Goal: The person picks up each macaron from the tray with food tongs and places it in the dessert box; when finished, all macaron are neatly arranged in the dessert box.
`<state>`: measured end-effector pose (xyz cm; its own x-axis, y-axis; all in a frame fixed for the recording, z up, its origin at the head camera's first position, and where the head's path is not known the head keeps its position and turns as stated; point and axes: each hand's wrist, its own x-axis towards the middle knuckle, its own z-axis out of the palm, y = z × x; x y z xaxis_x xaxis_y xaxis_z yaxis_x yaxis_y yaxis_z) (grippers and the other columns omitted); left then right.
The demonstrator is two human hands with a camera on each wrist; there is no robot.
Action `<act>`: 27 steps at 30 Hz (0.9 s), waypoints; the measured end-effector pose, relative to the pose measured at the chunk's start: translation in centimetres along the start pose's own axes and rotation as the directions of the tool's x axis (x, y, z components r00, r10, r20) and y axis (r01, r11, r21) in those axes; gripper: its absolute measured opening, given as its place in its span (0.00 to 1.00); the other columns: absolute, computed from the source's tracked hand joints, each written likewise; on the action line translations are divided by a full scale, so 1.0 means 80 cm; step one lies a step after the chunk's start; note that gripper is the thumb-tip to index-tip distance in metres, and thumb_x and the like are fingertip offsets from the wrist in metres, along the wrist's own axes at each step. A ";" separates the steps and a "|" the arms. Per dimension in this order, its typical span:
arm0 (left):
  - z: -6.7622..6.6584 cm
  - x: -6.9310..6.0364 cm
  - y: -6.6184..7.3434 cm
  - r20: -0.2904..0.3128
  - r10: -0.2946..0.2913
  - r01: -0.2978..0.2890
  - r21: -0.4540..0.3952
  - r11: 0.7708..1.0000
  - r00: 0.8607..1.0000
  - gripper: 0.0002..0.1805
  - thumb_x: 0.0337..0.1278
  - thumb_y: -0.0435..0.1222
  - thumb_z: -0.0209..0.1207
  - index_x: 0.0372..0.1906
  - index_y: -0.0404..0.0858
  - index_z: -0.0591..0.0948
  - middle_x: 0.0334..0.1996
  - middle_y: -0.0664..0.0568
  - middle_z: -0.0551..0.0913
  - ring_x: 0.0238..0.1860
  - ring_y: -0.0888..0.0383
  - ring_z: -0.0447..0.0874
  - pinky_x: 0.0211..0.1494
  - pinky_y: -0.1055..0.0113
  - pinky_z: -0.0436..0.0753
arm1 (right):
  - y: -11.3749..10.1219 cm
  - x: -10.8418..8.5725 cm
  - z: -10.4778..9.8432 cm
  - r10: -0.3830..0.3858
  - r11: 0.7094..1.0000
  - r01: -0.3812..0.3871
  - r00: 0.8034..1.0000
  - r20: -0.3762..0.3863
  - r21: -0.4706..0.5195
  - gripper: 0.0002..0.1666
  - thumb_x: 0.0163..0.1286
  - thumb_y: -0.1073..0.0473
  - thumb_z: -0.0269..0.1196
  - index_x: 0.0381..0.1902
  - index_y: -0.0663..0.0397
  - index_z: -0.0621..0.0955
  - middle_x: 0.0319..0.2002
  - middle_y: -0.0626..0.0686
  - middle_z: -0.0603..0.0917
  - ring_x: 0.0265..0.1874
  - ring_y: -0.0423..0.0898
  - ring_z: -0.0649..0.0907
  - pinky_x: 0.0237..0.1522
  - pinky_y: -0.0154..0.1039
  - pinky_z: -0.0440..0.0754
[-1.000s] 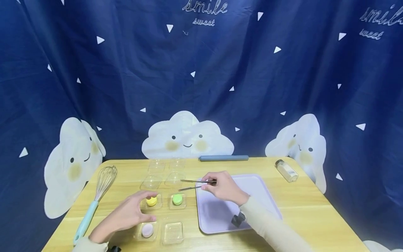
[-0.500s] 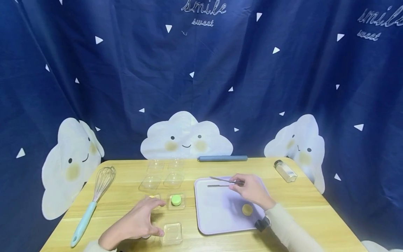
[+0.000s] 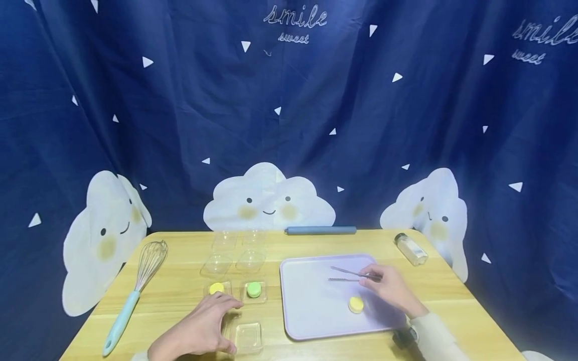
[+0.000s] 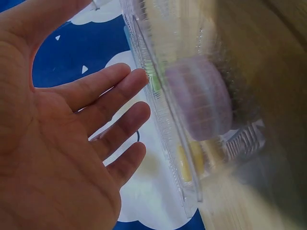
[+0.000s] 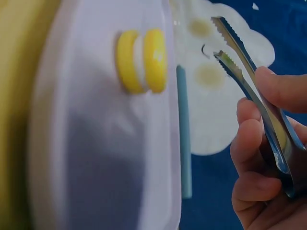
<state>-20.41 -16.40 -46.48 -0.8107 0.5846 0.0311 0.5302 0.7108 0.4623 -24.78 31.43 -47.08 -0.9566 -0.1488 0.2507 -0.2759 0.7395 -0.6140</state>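
Observation:
Over the front clear plastic boxes hovers my left hand (image 3: 200, 323), fingers spread and holding nothing. It hides the pale purple macaron in the head view; the left wrist view shows that macaron (image 4: 199, 98) inside clear plastic beside the hand (image 4: 72, 134). My right hand (image 3: 397, 290) grips metal tongs (image 5: 268, 108), whose serrated tips stand apart with nothing between them. Below them, one yellow macaron (image 3: 355, 304) sits on the lilac tray (image 3: 311, 313). A second yellow macaron (image 3: 217, 288) and a green macaron (image 3: 254, 290) lie in clear boxes. Another clear box (image 3: 248, 337) holds nothing.
Several clear lids (image 3: 217, 264) stand behind the boxes. A whisk (image 3: 131, 303) lies at the left, a blue-grey rolling pin (image 3: 320, 230) at the table's back edge, and a dark-capped shaker jar (image 3: 411, 249) at the back right. A dark blue curtain hangs behind.
My right hand and the tongs have moved right across the tray, uncovering the yellow macaron there. My left hand has shifted right and forward, then slightly down, and now covers the purple macaron.

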 end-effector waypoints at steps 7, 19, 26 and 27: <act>0.004 0.002 -0.003 0.008 0.007 -0.007 0.011 1.000 1.000 0.47 0.31 0.58 0.78 0.62 0.41 0.80 0.60 0.51 0.82 0.61 0.46 0.76 0.66 0.32 0.72 | 0.020 -0.021 -0.007 -0.018 0.999 0.019 1.000 0.024 -0.037 0.07 0.60 0.55 0.73 0.37 0.43 0.88 0.38 0.43 0.91 0.43 0.42 0.88 0.52 0.50 0.87; 0.008 0.008 0.002 -0.029 0.042 -0.039 0.090 0.995 0.999 0.38 0.34 0.55 0.79 0.56 0.44 0.84 0.53 0.59 0.85 0.57 0.54 0.76 0.63 0.41 0.76 | 0.038 -0.047 -0.031 0.027 0.999 -0.023 0.992 0.124 -0.029 0.09 0.61 0.52 0.72 0.40 0.42 0.88 0.41 0.44 0.91 0.45 0.44 0.86 0.53 0.59 0.84; 0.011 0.013 0.003 -0.006 0.030 -0.030 0.073 0.997 1.000 0.39 0.35 0.55 0.78 0.57 0.44 0.83 0.56 0.54 0.84 0.59 0.50 0.76 0.63 0.40 0.76 | 0.043 -0.057 -0.040 0.019 1.000 -0.015 0.985 0.169 -0.027 0.09 0.61 0.52 0.72 0.40 0.40 0.87 0.41 0.43 0.91 0.43 0.36 0.85 0.50 0.47 0.85; 0.011 0.014 0.004 -0.001 0.027 -0.027 0.070 0.997 1.000 0.39 0.35 0.55 0.78 0.57 0.44 0.83 0.57 0.54 0.84 0.60 0.49 0.76 0.63 0.40 0.76 | 0.044 -0.058 -0.041 0.008 1.000 -0.004 0.985 0.173 -0.025 0.09 0.61 0.52 0.71 0.40 0.41 0.88 0.41 0.44 0.91 0.43 0.35 0.84 0.49 0.43 0.84</act>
<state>-20.96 -15.21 -47.08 -0.7963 0.6033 0.0441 0.5678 0.7203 0.3984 -21.04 36.87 -47.99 -0.9607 -0.2537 0.1124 -0.2694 0.7561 -0.5964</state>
